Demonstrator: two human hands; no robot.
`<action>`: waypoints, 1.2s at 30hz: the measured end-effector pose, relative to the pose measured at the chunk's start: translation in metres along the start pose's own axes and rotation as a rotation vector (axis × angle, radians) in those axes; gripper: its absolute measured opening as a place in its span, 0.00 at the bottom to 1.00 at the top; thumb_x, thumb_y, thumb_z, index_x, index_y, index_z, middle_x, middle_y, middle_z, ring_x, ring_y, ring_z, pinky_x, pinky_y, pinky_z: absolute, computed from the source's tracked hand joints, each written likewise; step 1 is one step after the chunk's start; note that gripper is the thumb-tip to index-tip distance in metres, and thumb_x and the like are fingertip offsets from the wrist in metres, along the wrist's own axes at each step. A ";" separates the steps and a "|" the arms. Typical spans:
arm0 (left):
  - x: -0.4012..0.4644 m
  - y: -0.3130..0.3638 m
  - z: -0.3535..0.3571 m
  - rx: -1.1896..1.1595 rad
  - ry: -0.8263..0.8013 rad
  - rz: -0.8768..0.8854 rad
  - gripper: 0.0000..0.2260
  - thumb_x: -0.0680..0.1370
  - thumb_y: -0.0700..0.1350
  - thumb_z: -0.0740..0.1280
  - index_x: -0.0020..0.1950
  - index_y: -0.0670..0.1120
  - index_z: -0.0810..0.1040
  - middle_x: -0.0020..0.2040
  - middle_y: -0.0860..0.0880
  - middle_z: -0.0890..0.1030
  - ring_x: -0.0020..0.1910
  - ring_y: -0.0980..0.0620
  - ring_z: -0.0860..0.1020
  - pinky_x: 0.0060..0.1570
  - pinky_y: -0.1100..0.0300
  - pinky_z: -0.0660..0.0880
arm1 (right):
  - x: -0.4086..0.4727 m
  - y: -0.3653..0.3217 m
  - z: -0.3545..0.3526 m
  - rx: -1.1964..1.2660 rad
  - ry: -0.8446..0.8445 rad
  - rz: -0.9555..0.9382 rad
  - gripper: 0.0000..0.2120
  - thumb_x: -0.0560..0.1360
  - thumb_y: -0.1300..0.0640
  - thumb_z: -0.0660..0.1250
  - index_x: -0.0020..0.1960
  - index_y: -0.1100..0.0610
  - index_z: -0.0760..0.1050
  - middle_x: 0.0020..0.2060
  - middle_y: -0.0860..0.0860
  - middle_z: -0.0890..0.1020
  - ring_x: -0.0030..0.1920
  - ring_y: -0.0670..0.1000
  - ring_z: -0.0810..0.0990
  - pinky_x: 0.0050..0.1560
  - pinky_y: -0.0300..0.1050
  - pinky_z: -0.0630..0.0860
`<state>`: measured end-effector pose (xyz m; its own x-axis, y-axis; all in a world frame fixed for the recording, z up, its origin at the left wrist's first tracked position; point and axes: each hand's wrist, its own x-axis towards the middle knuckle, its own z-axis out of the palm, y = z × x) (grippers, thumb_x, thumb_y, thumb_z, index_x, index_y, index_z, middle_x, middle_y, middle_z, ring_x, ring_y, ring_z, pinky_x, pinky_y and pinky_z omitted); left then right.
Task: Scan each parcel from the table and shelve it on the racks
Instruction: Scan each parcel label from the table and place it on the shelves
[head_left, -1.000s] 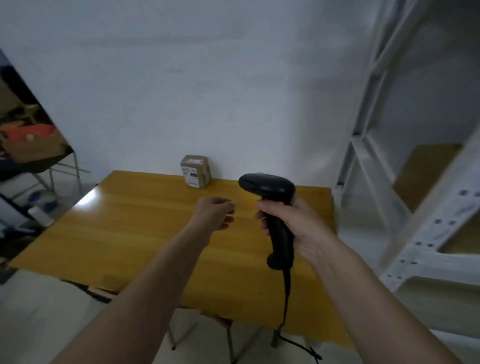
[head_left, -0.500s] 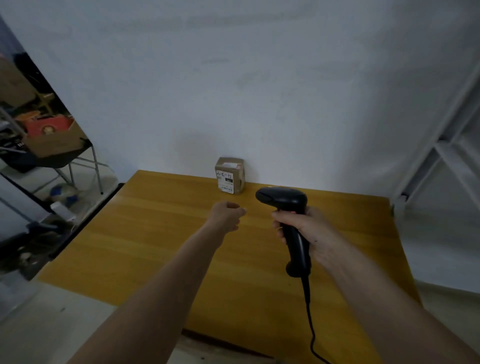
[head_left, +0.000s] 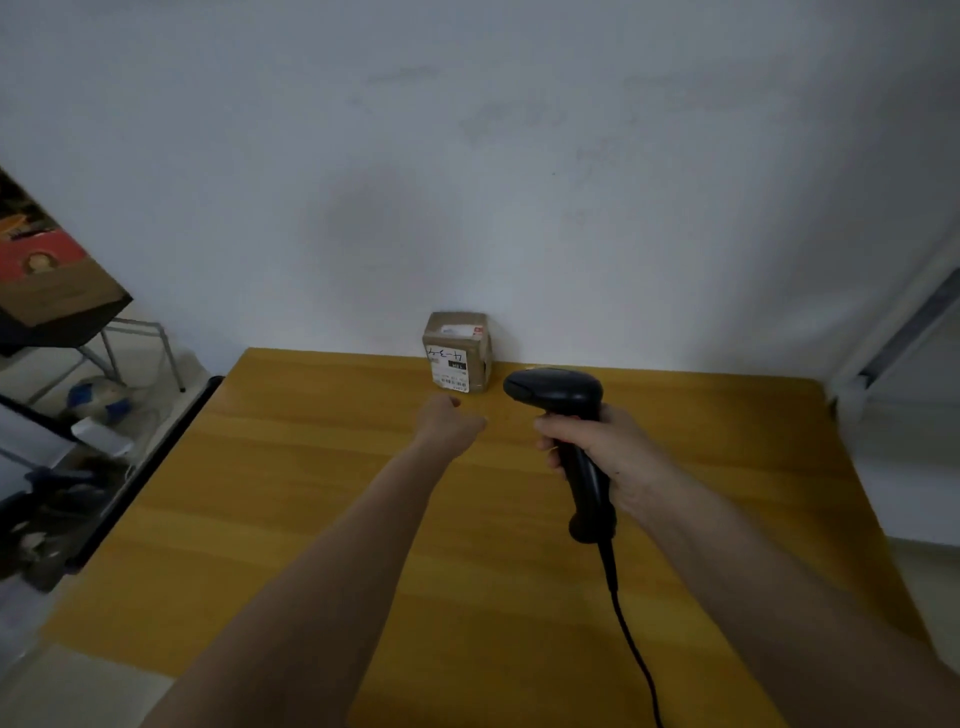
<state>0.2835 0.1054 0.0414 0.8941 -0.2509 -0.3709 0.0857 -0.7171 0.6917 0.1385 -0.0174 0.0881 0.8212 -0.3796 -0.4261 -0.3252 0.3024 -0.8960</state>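
A small brown cardboard parcel with a white label stands at the far edge of the wooden table, against the wall. My right hand grips the handle of a black barcode scanner, whose head points toward the parcel and whose cable trails down to the near edge. My left hand is stretched out over the table just short of the parcel, fingers loosely curled, holding nothing.
A white metal rack shows at the right edge. At the left, beyond the table, stand a cardboard box on a metal-legged stand and clutter on the floor.
The view has swung left, so the rack has slid to the right edge and the parcel now sits centred. Both hands have moved forward toward the parcel.
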 end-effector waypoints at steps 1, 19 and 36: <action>0.014 0.002 -0.001 0.051 -0.001 0.020 0.26 0.77 0.45 0.70 0.72 0.41 0.67 0.66 0.43 0.73 0.60 0.44 0.74 0.56 0.53 0.74 | 0.007 0.002 0.004 0.009 0.013 0.004 0.04 0.72 0.60 0.74 0.45 0.59 0.81 0.33 0.52 0.84 0.32 0.49 0.81 0.36 0.43 0.79; 0.220 0.009 -0.013 0.771 -0.064 0.399 0.38 0.72 0.37 0.73 0.76 0.44 0.57 0.76 0.44 0.59 0.73 0.43 0.58 0.67 0.46 0.66 | 0.122 0.033 0.061 0.046 0.255 0.145 0.05 0.72 0.62 0.72 0.47 0.61 0.80 0.35 0.53 0.81 0.33 0.49 0.78 0.36 0.41 0.76; 0.235 0.010 0.009 1.060 -0.069 0.559 0.44 0.65 0.60 0.76 0.72 0.43 0.60 0.64 0.42 0.70 0.64 0.42 0.68 0.62 0.50 0.66 | 0.122 0.048 0.042 0.148 0.364 0.156 0.06 0.72 0.62 0.72 0.49 0.60 0.80 0.34 0.53 0.82 0.33 0.50 0.78 0.36 0.42 0.76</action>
<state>0.4902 0.0335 -0.0439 0.6641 -0.7090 -0.2372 -0.7401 -0.6683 -0.0746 0.2427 -0.0129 -0.0018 0.5392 -0.5957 -0.5953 -0.3397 0.4929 -0.8010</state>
